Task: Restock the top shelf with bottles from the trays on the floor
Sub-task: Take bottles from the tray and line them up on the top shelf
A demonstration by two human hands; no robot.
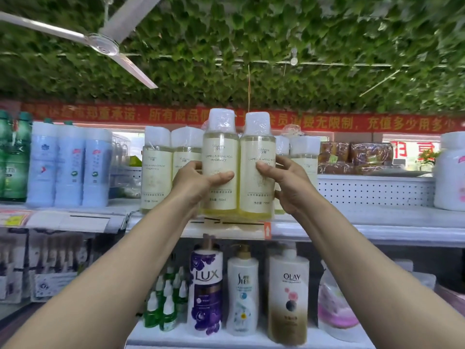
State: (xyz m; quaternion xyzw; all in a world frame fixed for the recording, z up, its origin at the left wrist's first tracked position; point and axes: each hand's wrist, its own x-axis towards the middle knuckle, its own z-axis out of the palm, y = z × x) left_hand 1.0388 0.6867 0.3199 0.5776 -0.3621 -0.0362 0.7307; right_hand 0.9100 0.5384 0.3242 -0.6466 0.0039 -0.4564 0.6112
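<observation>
Pale-yellow liquid fills two clear plastic bottles, each shrink-wrapped over a white cap and labelled "CAMELLIA AMINO ACID FRAGRANCE". The left bottle (221, 162) and right bottle (257, 165) stand upright, touching, at the front edge of the white metal top shelf (352, 222). The left hand (198, 178) grips the left bottle, thumb curled across its label; the right hand (284, 182) grips the right one likewise. Matching bottles (156, 170) stand behind. On the shelf below stand pump bottles marked LUX (206, 290) and OLAY (288, 295).

A small shop's toiletries aisle.
Stocked shelves (352, 222) of Lux (206, 290) and Olay (289, 295) bottles, beneath a red promotional banner (352, 123).
</observation>
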